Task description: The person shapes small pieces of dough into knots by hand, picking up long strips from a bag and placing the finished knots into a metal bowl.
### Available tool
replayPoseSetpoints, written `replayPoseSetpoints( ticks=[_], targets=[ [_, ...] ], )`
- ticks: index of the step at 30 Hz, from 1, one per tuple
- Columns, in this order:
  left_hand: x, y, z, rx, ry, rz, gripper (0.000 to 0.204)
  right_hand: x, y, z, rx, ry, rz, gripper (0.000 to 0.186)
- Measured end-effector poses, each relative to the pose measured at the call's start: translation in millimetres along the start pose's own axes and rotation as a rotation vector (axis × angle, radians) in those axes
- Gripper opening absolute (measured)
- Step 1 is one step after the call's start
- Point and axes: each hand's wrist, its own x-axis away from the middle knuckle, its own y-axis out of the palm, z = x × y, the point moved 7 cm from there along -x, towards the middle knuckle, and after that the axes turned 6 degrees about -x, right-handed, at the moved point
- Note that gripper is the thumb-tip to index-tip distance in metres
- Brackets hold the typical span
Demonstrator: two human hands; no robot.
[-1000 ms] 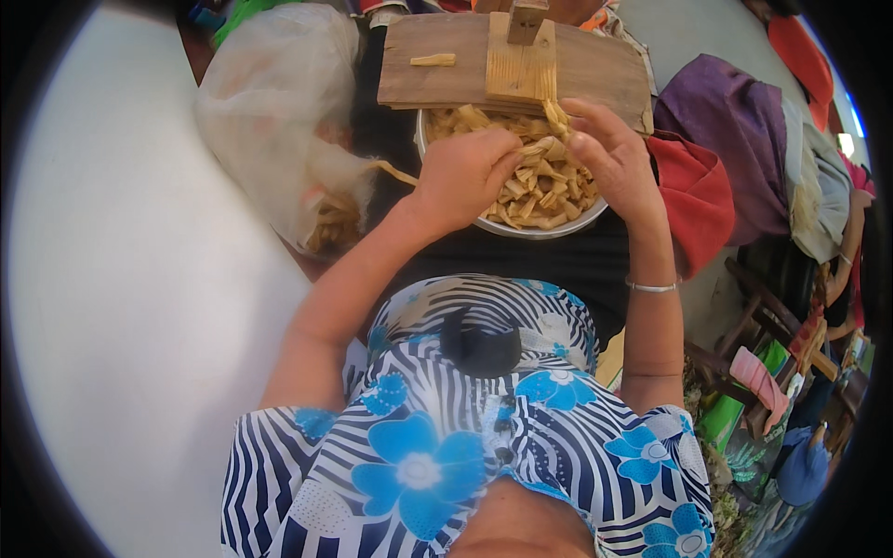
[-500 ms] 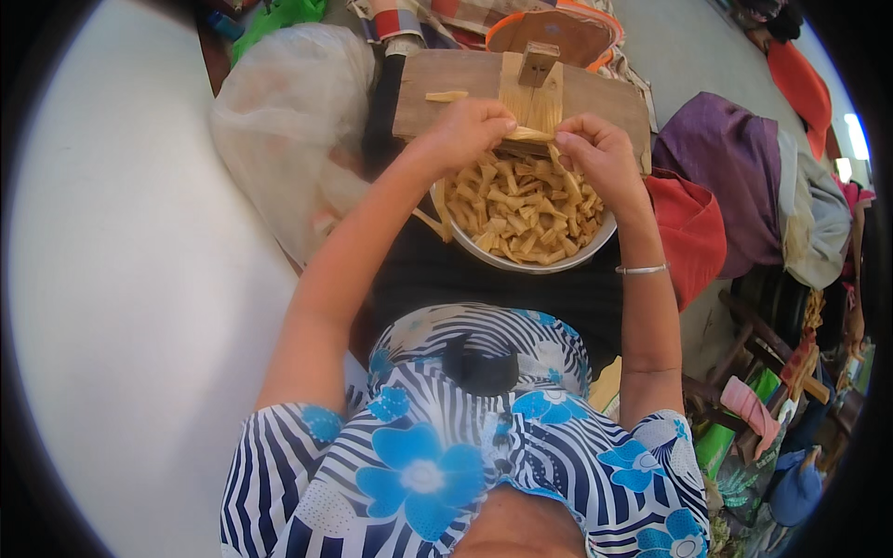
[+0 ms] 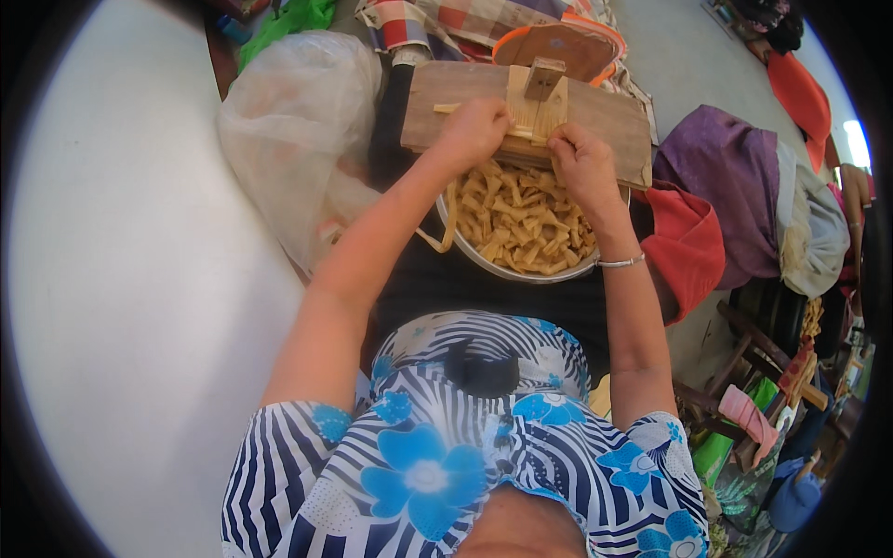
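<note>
White surface filled the left side. My striped shirt with blue flowers took up the near middle, black cloth over my lap beyond it. Clear plastic bag sat left of my left forearm, full and baggy. Wooden board lay crosswise on the far side of my lap, over the far part of the bowl. Purple cloth was bunched to the right, red cloth nearer, just right of my right forearm. Bowl was round, light-rimmed, filled with folded yellowish pieces.

Hands: both at the board's near edge, a short gap between them. Left hand was curled, fingertips gripping the left end of a strip. Right hand was pinching its right end between thumb and fingers. Wood block stood upright on the board, far side of the hands. The strip ran left to right between my hands, at the near edge of the board, beyond the bowl. Second strip hung in a loop at the bowl's left rim; couldn't tell if the two were joined. Thin bracelet circled my right wrist.
</note>
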Motion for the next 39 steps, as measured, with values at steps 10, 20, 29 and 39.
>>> replayPoseSetpoints(
  ticks=[10,20,29,39],
  targets=[
    [64,14,41,0.266,-0.013,-0.126,0.021,58,-23,-44,0.007,-0.11,0.244,0.012],
    [74,2,55,0.094,0.049,-0.302,0.031,100,22,-43,-0.506,0.465,-0.467,0.025],
    [123,23,93,1.09,-0.131,-0.325,0.032,71,-7,-50,-0.672,0.242,0.215,0.023],
    [134,20,78,-0.2,0.331,0.014,0.02,105,-4,-35,-0.172,0.278,0.03,0.015]
  ],
)
